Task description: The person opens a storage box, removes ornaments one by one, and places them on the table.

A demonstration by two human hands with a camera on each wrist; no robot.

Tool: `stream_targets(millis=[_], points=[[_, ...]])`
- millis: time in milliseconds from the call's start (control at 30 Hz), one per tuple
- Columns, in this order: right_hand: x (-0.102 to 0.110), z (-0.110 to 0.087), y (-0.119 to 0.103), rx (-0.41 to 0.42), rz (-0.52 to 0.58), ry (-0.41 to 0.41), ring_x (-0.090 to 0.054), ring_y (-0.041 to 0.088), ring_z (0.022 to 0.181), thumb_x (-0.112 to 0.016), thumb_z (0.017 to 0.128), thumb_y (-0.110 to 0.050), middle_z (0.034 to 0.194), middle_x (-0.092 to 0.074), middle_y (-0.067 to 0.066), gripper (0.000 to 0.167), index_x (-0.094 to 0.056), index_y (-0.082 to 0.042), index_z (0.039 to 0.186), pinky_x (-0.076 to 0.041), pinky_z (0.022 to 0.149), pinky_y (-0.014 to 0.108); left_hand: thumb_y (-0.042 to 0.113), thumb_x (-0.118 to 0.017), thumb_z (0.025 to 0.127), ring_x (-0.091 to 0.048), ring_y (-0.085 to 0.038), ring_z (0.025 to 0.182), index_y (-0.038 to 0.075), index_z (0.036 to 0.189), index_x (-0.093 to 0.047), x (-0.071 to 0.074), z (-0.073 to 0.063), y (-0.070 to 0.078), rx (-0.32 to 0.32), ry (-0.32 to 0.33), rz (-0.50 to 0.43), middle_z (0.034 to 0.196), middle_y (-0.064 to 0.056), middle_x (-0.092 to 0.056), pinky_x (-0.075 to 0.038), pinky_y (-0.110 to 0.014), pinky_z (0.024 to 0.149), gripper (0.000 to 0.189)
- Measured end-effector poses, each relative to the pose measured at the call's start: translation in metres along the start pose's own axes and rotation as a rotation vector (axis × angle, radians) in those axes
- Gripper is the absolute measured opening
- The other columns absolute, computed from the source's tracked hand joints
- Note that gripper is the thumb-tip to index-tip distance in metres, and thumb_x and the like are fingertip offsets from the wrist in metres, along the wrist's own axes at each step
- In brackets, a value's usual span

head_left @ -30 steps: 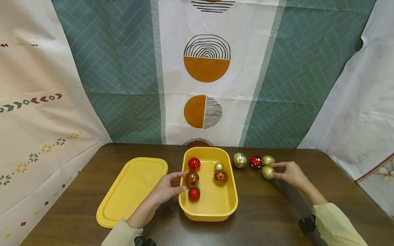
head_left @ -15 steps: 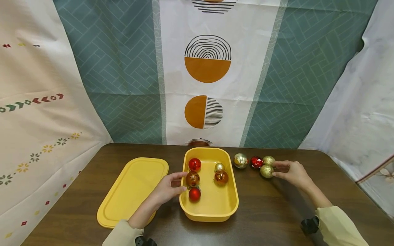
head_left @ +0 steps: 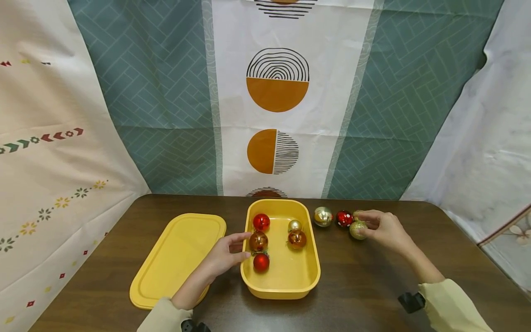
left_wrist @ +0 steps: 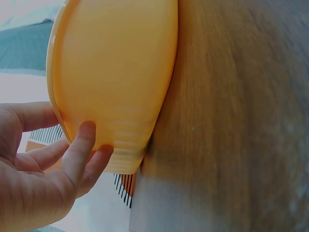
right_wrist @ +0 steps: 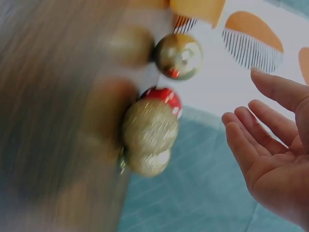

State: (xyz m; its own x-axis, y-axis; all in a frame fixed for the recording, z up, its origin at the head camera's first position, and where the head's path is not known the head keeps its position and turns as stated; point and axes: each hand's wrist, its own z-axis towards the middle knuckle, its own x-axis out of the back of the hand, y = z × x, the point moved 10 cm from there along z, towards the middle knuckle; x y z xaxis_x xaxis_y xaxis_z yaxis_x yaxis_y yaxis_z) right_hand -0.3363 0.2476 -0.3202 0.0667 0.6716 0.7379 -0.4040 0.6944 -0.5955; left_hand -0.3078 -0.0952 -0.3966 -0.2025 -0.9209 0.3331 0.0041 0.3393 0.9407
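Note:
My left hand (head_left: pixel 225 253) holds the left wall of the yellow plastic box (head_left: pixel 290 293). In the left wrist view, its thumb and a finger reach over the rim while other fingertips press the outer wall. Inside the box are red, amber and pale gold Christmas baubles, including a front red bauble (head_left: pixel 261 262). My right hand (head_left: pixel 383 230) hovers with parted fingers over two gold glitter baubles. The front glitter bauble (head_left: pixel 356 230) shows; the one behind it is mostly hidden by the fingers in the head view. The right wrist view shows a gap between hand and baubles.
A red bauble with white dots (head_left: pixel 344 218) sits left of the glitter pair. Between it and the box is a shiny silver-gold bauble (head_left: pixel 322 216). A yellow lid (head_left: pixel 178 258) lies flat at left on the dark wooden table (head_left: pixel 352 295). Patterned cloth (head_left: pixel 182 92) hangs behind.
My right hand has shifted left over the glitter baubles, its fingers covering more of the back one. The front glitter bauble has moved slightly left. My left hand stays put.

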Motion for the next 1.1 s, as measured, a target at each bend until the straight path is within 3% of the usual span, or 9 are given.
stream_targets(millis=[267, 467, 600, 800, 967, 1100], points=[[-0.032, 0.008, -0.038, 0.079, 0.064, -0.082, -0.060, 0.034, 0.096, -0.074, 0.074, -0.009, 0.106, -0.062, 0.019, 0.041, -0.062, 0.007, 0.109, -0.050, 0.079, 0.041, 0.003, -0.063, 0.081, -0.053, -0.036, 0.109, 0.000, 0.126, -0.051, -0.001, 0.000, 0.001, -0.043, -0.021, -0.012, 0.125, -0.023, -0.051, -0.051, -0.040, 0.080, 0.046], [-0.065, 0.014, -0.072, 0.134, 0.136, -0.189, -0.060, 0.031, 0.099, -0.074, 0.074, -0.008, 0.105, -0.063, 0.019, 0.042, -0.060, 0.007, 0.111, -0.050, 0.082, 0.032, 0.002, -0.063, 0.082, -0.053, -0.036, 0.109, -0.002, 0.126, -0.050, -0.002, 0.000, 0.002, -0.057, -0.034, -0.023, 0.126, -0.025, -0.050, -0.052, -0.039, 0.079, 0.046], [-0.088, 0.017, -0.094, 0.189, 0.128, -0.244, -0.060, 0.030, 0.099, -0.075, 0.074, -0.010, 0.106, -0.063, 0.020, 0.043, -0.061, 0.007, 0.110, -0.051, 0.080, 0.034, 0.002, -0.062, 0.082, -0.053, -0.036, 0.109, -0.001, 0.126, -0.051, -0.002, 0.000, 0.002, -0.045, -0.032, -0.034, 0.126, -0.024, -0.050, -0.052, -0.039, 0.079, 0.046], [-0.117, 0.016, -0.121, 0.314, 0.029, -0.287, -0.061, 0.022, 0.093, -0.076, 0.073, -0.016, 0.101, -0.066, 0.011, 0.041, -0.065, 0.003, 0.107, -0.051, 0.079, 0.031, 0.002, -0.063, 0.081, -0.052, -0.037, 0.109, -0.002, 0.126, -0.050, -0.002, -0.001, 0.002, -0.053, -0.034, -0.040, 0.126, -0.024, -0.049, -0.052, -0.040, 0.079, 0.047], [-0.143, 0.015, -0.133, 0.318, 0.062, -0.372, -0.056, 0.019, 0.074, -0.075, 0.074, -0.013, 0.092, -0.065, 0.012, 0.038, -0.065, 0.004, 0.106, -0.051, 0.068, 0.028, 0.001, -0.063, 0.081, -0.053, -0.038, 0.108, -0.004, 0.126, -0.049, -0.002, -0.001, 0.002, -0.054, -0.032, -0.047, 0.126, -0.025, -0.050, -0.052, -0.041, 0.079, 0.048], [-0.161, 0.014, -0.140, 0.340, 0.060, -0.423, -0.060, 0.020, 0.079, -0.076, 0.073, -0.013, 0.097, -0.066, 0.014, 0.039, -0.065, 0.004, 0.106, -0.052, 0.069, 0.023, 0.002, -0.063, 0.081, -0.053, -0.037, 0.108, -0.004, 0.127, -0.049, -0.001, -0.001, 0.003, -0.057, -0.036, -0.049, 0.125, -0.025, -0.050, -0.052, -0.040, 0.078, 0.048]])
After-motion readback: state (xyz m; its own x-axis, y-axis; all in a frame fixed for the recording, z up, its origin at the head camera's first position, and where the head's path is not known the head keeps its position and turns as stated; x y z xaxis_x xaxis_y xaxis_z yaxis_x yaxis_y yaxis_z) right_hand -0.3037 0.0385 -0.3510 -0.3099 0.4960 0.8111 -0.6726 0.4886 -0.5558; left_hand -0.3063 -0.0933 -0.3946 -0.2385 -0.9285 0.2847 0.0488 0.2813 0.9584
